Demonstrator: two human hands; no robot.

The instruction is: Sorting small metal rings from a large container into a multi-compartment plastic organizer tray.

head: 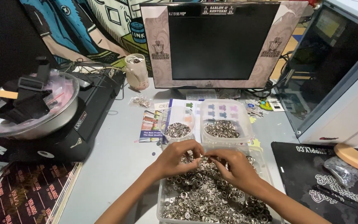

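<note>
Near tray (162, 199) of snaps (204, 199): left hand (177, 159) and right hand (235, 166) pinch snaps together; 2 tubs (224, 110) beyond.

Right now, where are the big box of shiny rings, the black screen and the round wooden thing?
Box of shiny rings (160, 195): head view, left wall.
Black screen (222, 41): head view, glass middle.
Round wooden disc (352, 156): head view, top face.

A pale grey desk (117, 166) carries three clear plastic tubs of metal snap fasteners — one large (162, 203), two smaller (245, 120) (179, 113) — plus a monitor (222, 41), leaflets (150, 124), a black mat (299, 166), and a black machine (92, 112) at left.
</note>
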